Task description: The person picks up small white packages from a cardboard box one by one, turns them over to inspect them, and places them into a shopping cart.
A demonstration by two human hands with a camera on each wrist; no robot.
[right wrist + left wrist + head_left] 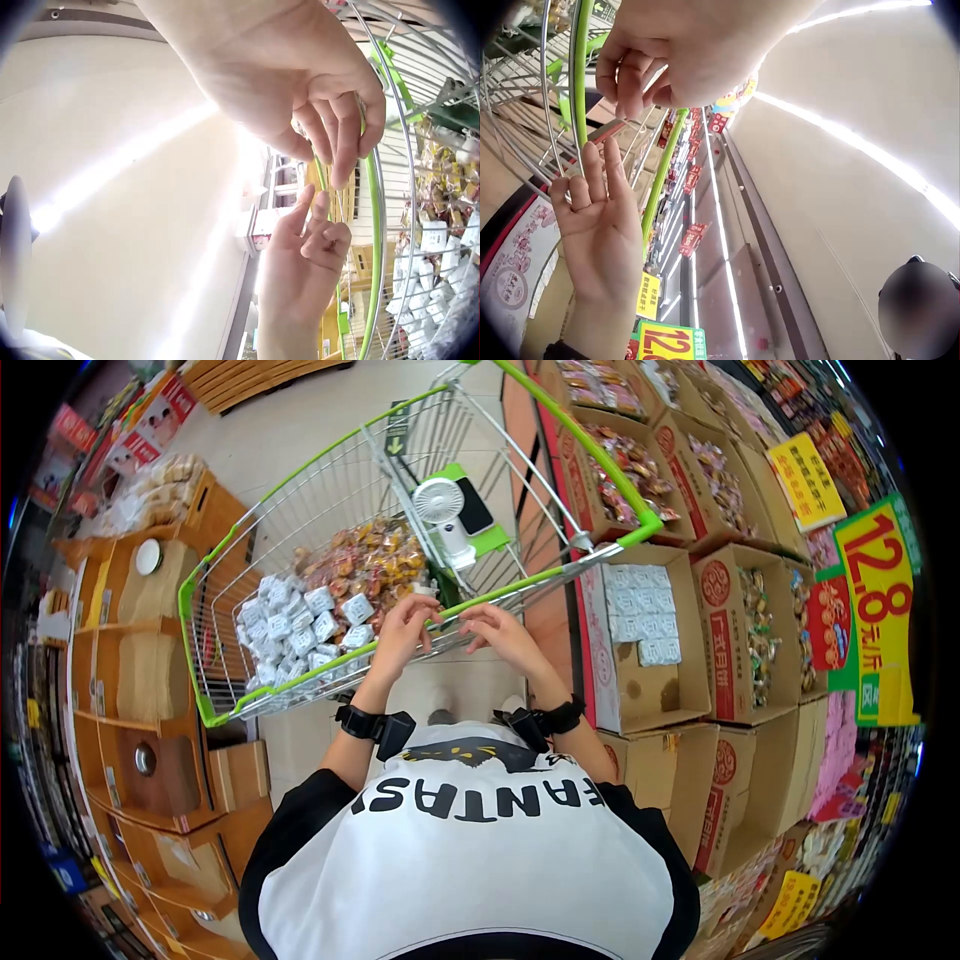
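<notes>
My left hand (405, 635) hovers at the near side rail of a shopping cart (330, 457), its fingers loosely bent and nothing in them. Just to its right, my right hand (503, 640) also holds nothing, with relaxed fingers pointing toward the left one. Seen from the right wrist, the two hands face each other beside the green rail (373, 262). Inside the cart lie many small white-wrapped packs (285, 625) and a heap of clear bags of orange-brown wrapped snacks (375, 555). A white handheld fan (440, 510) and a dark phone (474, 506) rest on the cart's green seat panel.
On the right, open cardboard boxes hold packaged snacks; one box (655, 690) contains white packs (640, 600). A yellow price sign (880, 610) hangs at the far right. Wooden shelving (150, 690) lines the left side. Tiled floor shows beyond the cart.
</notes>
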